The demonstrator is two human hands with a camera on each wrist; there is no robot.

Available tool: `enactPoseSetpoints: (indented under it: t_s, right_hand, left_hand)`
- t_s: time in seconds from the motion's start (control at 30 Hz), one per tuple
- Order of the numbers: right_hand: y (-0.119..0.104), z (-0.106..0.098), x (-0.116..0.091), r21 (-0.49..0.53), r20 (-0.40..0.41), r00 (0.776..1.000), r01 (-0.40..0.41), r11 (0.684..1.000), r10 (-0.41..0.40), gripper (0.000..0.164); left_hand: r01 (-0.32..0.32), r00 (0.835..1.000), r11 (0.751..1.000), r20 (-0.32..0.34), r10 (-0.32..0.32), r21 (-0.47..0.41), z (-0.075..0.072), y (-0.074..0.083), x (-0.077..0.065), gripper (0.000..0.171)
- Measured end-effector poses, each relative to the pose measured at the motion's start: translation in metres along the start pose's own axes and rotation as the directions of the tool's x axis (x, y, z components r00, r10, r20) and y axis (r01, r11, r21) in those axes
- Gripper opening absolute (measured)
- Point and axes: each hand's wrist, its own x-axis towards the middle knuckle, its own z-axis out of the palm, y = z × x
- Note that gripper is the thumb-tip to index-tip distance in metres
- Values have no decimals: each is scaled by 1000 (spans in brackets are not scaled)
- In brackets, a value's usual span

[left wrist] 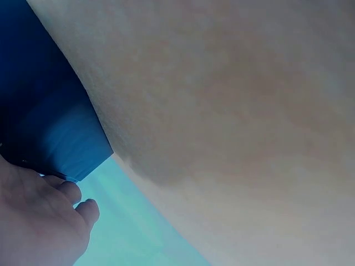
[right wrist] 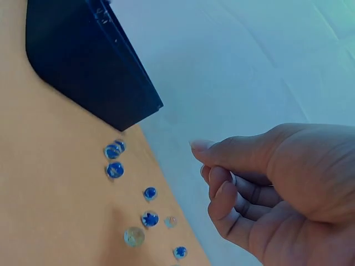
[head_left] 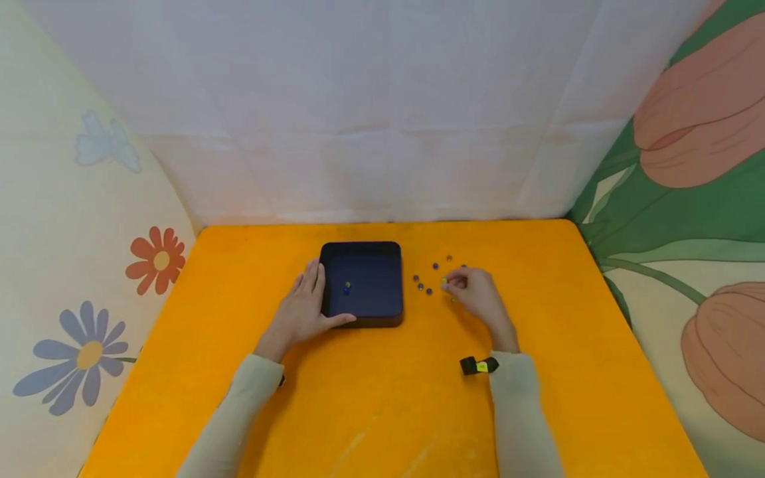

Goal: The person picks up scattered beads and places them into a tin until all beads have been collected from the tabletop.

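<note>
A square dark tray (head_left: 361, 318) with raised walls stands on the orange-covered table, two small marbles (head_left: 347, 289) inside it. My left hand (head_left: 301, 305) rests against the tray's left side, fingers extended along the wall and thumb stretched over the front rim. To the right of the tray, my right hand (head_left: 477, 292) pinches a yellowish marble (head_left: 444, 281) between thumb and fingertips. That marble is hidden behind the fingers in the right wrist view. Loose blue-swirled marbles (right wrist: 115, 169) and a pale clear one (right wrist: 133, 236) lie on the table beneath this hand.
The orange table cover (head_left: 370, 398) spreads around the tray and marbles. A white cloth backdrop (head_left: 382, 133) hangs behind the table's far edge, with flower-printed cloths at both sides. A black strap (head_left: 478, 366) sits at the right wrist.
</note>
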Motion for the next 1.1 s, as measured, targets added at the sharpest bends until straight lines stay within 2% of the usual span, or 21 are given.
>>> enactPoseSetpoints:
  t_s: [0.23, 0.53, 0.8, 1.1]
  right_hand:
    - [-11, 5, 5, 1, -2, 1000, -19, 1000, 19, 25]
    - [-30, 6, 10, 11, -14, 1000, 14, 1000, -14, 25]
    - [-45, 7, 16, -8, -3, 1000, 3, 1000, -3, 27]
    - [-57, 10, 24, 8, 13, 999, 47, 999, -48, 25]
  left_hand:
    - [-2, 1000, 1000, -1, 2, 4, 0, 1, -1, 141]
    - [-3, 1000, 1000, -3, 3, 22, -2, 2, -1, 141]
    - [-7, 1000, 1000, -5, 7, 25, -1, 1, -1, 140]
    - [-10, 1000, 1000, -12, 10, 24, -3, 2, -1, 139]
